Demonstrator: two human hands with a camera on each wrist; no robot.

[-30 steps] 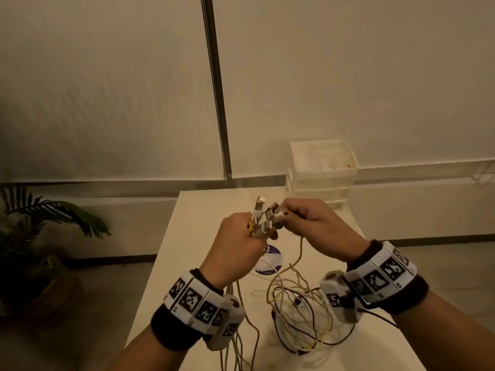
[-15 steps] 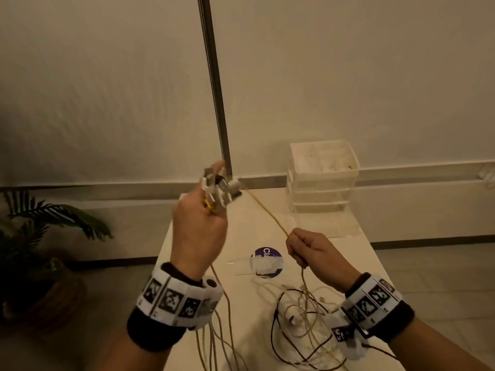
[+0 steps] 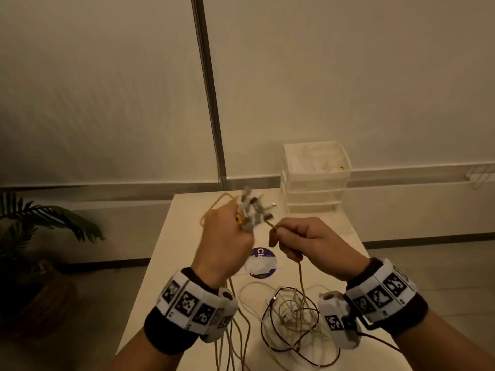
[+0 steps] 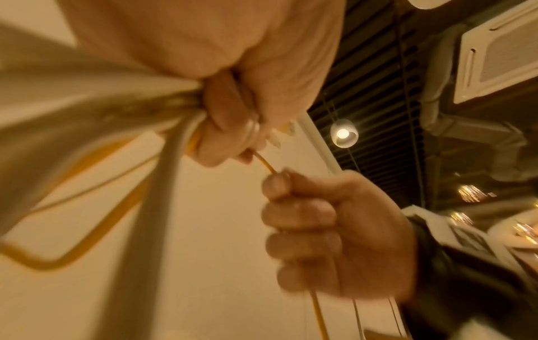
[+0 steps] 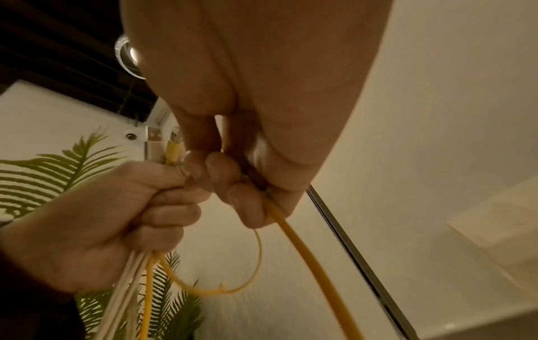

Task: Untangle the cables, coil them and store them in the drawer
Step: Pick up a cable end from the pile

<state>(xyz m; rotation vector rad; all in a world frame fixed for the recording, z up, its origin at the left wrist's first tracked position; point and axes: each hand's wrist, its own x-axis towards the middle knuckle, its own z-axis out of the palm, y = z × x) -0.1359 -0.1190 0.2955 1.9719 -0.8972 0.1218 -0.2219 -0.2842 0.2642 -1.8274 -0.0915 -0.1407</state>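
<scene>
**Cables bunched in the left hand, yellow one drawn off by the right**

Cables (image 3: 292, 314) lie mostly in a loose tangle of white, cream and dark strands on the bench (image 3: 166, 263), near its front edge between the two wrists. At the far right corner of the bench stands a translucent white drawer unit (image 3: 316, 178) with stacked drawers. Pale things show in its top compartment, but they are too blurred to name. The drawer fronts below look closed.

The left hand (image 3: 225, 245) is raised above the bench with its fingers curled tight round a bundle of cable ends. A cluster of white and metal plugs (image 3: 253, 210) sticks up out of the top of the fist, and several strands hang down from under it to the bench. The left wrist view shows the same clenched grip (image 4: 227, 128), with cables fanning out blurred below.

The right hand (image 3: 308, 245) is just beside the left, close but apart in the head view, fingers curled round the yellow cable (image 3: 301, 279). That cable runs the short way from the left fist into the right grip, then drops to the tangle. A yellow loop (image 3: 214, 207) arcs out on the far side of the left hand.

A round purple sticker (image 3: 261, 263) lies on the bench below the hands. A potted palm (image 3: 32, 236) stands on the floor to the left.
</scene>
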